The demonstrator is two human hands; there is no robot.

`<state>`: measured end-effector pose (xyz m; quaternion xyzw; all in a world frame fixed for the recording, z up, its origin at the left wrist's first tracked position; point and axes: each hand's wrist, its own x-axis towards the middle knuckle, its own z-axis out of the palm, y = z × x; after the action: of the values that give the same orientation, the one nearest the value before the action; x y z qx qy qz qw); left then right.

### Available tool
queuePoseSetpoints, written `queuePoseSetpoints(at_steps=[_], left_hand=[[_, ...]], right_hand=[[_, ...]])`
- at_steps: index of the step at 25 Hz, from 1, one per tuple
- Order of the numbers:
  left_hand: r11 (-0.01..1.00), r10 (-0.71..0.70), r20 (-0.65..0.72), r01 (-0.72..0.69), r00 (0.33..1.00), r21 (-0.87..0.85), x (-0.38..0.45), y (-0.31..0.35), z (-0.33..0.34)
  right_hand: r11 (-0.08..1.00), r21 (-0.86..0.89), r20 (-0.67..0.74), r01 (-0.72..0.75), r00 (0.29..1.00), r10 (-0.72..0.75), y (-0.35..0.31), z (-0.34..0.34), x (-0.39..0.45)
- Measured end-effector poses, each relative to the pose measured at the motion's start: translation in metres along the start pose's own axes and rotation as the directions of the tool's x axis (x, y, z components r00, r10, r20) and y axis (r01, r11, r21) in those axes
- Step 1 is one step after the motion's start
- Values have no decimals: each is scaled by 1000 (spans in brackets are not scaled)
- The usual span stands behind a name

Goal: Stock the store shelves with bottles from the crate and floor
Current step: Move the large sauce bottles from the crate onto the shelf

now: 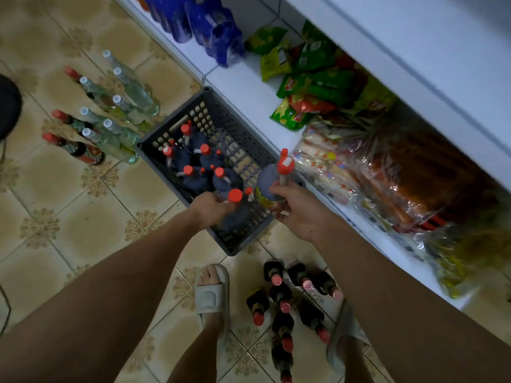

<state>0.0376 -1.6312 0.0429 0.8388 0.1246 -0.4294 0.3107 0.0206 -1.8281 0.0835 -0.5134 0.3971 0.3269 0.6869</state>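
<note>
A grey plastic crate (243, 239) stands on the tiled floor against the white shelf (249, 87); several dark bottles with red caps (193, 175) stand inside it. My left hand (210, 207) grips one dark red-capped bottle (235, 211) at the crate's near end. My right hand (297, 208) holds another dark bottle with a red cap and yellow label (269, 181), lifted above the crate's right rim beside the shelf.
Clear glass bottles (124, 106) and dark red-capped ones (77, 150) stand on the floor left of the crate. More dark bottles (284, 299) cluster between my slippered feet (211, 294). The low shelf holds blue packs (213, 31), green snack bags (312, 78) and wrapped goods (387, 175).
</note>
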Motion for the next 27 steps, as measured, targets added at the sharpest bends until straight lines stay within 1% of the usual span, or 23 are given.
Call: queuePoseSetpoints(at_steps=[1,3,6,9,11,13,17,20,23,25,27], left_hand=[[994,20,-9,-21,1000,-107,-13,5,-4],[969,97,-39,-103,995,-225,-38,23,-15],[939,219,-45,-223,975,-262,-66,56,-32],[907,337,-12,-328,942,-265,-96,108,-52],[871,458,34,-441,888,-218,-116,148,-66],[815,575,67,-563,815,-141,-134,188,-80],[710,704,149,-678,695,-191,-170,265,-98],[644,764,216,-742,608,-186,-197,318,-94],[589,806,212,-783,552,-202,-216,365,-73],[559,828,206,-797,522,-228,-226,392,-53],[542,838,230,-804,495,-244,-234,417,-30]], right_hand=[[999,8,16,33,999,-33,-6,-5,-14],[994,34,42,102,994,-104,-18,-14,-46],[973,50,56,224,972,-227,-28,-31,-91],[937,69,27,341,939,-344,-41,-51,-140],[908,56,22,416,908,-418,-52,-65,-173],[876,27,16,482,876,-482,-66,-82,-210],[802,78,-20,593,805,-593,-91,-117,-275],[746,76,-86,662,750,-656,-104,-140,-310],[694,41,-182,718,689,-702,-116,-168,-336],[671,33,-235,741,658,-715,-123,-189,-349],[656,23,-274,755,635,-722,-125,-214,-361]])
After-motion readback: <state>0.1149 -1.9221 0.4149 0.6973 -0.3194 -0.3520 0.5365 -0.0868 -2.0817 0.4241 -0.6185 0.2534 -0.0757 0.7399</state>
